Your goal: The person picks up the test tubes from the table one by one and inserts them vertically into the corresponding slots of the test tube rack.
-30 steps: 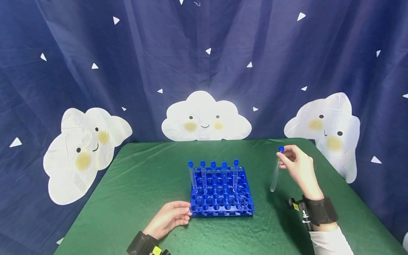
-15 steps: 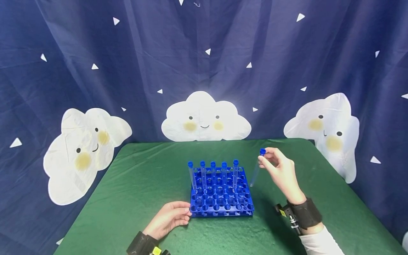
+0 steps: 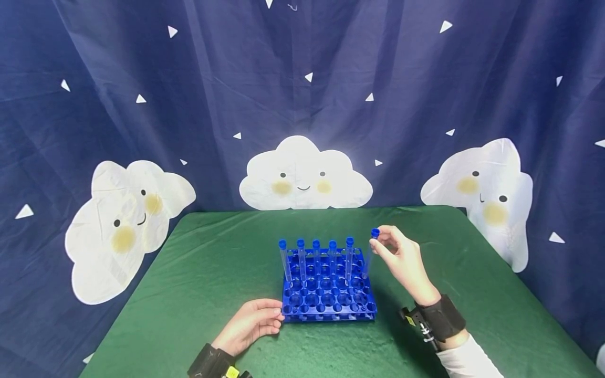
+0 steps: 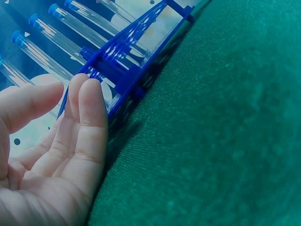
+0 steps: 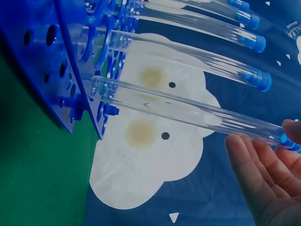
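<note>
Right hand point(image 3: 402, 260) raised at 3 o'clock of the blue rack point(image 3: 328, 294), fingers pinching the blue-capped top of a clear test tube point(image 3: 369, 255). Tube nearly upright, leaning slightly, its rounded lower end at the rack's far right corner, right at the rim of the top plate; in the right wrist view, the tip point(image 5: 96, 87) just at the plate's edge, whether inside a hole impossible to tell. Five more capped tubes point(image 3: 316, 261) standing in the rack's back row, toward 12 o'clock, the nearest of them just beside the held one.

Left hand point(image 3: 252, 324) lying flat on the green surface point(image 3: 189, 294) at 9 o'clock of the rack, grasping nothing, fingers relaxed and straight. In the left wrist view, fingertips point(image 4: 89, 94) touching the rack's near left corner point(image 4: 120, 77).

Rack sitting about mid-surface, its front rows of holes unfilled. Dark blue curtain point(image 3: 189, 79) with white cloud faces hanging behind, at 12 o'clock. Black wrist straps point(image 3: 439, 320) on both arms.
</note>
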The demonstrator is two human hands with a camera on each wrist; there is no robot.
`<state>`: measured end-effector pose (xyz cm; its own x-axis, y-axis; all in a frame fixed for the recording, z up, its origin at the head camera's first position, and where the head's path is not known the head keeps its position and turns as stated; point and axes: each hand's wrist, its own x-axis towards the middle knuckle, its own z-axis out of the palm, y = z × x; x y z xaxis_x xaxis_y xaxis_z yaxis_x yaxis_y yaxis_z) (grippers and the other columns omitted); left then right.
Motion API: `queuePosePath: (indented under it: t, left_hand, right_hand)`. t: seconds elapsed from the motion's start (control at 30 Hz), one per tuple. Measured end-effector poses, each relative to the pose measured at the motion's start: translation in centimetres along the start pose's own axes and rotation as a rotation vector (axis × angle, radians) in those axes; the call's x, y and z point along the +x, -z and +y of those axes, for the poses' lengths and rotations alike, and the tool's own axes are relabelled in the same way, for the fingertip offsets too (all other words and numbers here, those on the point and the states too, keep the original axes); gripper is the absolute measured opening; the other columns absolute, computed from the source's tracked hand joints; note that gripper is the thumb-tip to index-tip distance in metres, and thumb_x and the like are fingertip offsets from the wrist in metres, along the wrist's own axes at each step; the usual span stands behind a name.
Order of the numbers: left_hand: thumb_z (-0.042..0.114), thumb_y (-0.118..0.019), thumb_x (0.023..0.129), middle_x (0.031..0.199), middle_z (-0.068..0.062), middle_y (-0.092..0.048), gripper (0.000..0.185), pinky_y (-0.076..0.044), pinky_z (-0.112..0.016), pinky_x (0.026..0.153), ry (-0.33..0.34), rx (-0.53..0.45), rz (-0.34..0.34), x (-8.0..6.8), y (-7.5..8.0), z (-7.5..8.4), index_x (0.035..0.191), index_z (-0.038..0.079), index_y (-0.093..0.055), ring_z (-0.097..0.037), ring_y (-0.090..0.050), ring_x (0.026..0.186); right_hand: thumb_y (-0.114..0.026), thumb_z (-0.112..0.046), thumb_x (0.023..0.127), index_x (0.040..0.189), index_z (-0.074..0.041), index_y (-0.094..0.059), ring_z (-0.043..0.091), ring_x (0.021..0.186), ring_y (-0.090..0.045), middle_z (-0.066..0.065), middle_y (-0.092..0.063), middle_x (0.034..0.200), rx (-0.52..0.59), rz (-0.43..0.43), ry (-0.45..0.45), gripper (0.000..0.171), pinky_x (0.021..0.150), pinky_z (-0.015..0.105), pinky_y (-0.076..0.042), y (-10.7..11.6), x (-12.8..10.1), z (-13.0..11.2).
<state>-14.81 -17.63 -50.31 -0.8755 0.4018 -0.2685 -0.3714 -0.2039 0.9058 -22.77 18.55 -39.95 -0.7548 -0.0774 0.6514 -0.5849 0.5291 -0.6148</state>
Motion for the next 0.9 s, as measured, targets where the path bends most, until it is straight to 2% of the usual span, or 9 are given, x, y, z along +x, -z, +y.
queuePosePath:
  t: [0.07, 0.23, 0.33, 0.57, 0.9]
  left_hand:
    - [0.008, -0.06, 0.094, 0.091, -0.001, -0.071, 0.026, -0.06, -0.025, 0.076, 0.0, 0.004, 0.004, 0.01, 0.01, 0.03, 0.118, -0.001, -0.059, -0.009, -0.068, 0.077]
    - [0.008, -0.058, 0.095, 0.092, -0.001, -0.071, 0.026, -0.059, -0.025, 0.077, -0.002, 0.014, 0.01, 0.08, 0.07, 0.04, 0.119, -0.001, -0.057, -0.009, -0.067, 0.078]
    - [0.008, -0.058, 0.095, 0.092, -0.001, -0.071, 0.026, -0.059, -0.025, 0.077, -0.004, 0.014, 0.007, 0.11, 0.12, -0.01, 0.119, -0.001, -0.057, -0.009, -0.067, 0.078]
    - [0.008, -0.058, 0.095, 0.093, -0.001, -0.071, 0.026, -0.059, -0.025, 0.078, -0.002, 0.011, 0.002, 0.12, 0.1, -0.1, 0.119, 0.0, -0.057, -0.009, -0.068, 0.078]
    - [0.008, -0.057, 0.095, 0.093, -0.001, -0.071, 0.027, -0.059, -0.025, 0.078, 0.006, 0.008, 0.006, 0.24, 0.05, -0.13, 0.121, -0.001, -0.057, -0.009, -0.068, 0.079]
  right_hand:
    - [-0.075, -0.003, 0.082, 0.103, -0.003, -0.062, -0.002, 0.073, -0.066, 0.006, -0.07, 0.081, -0.017, -0.017, -0.003, 0.024, 0.064, 0.008, -0.053, -0.11, -0.05, 0.01]
    - [-0.076, -0.005, 0.082, 0.102, -0.006, -0.061, 0.021, 0.08, -0.072, 0.004, -0.069, 0.082, -0.078, -0.077, -0.016, 0.025, 0.066, 0.02, -0.058, -0.34, -0.18, -0.03]
    - [-0.076, -0.006, 0.082, 0.102, -0.006, -0.061, 0.025, 0.083, -0.072, 0.005, -0.069, 0.084, -0.101, -0.11, -0.026, 0.025, 0.065, 0.025, -0.059, -0.53, -0.29, 0.03]
    - [-0.075, -0.007, 0.082, 0.1, -0.007, -0.059, 0.024, 0.081, -0.069, 0.005, -0.067, 0.083, -0.121, -0.15, -0.041, 0.024, 0.06, 0.022, -0.051, -0.66, -0.5, 0.31]
    - [-0.074, -0.008, 0.084, 0.102, -0.007, -0.059, 0.022, 0.079, -0.067, 0.004, -0.067, 0.083, -0.124, -0.173, -0.026, 0.024, 0.059, 0.022, -0.051, -0.56, -0.49, 0.35]
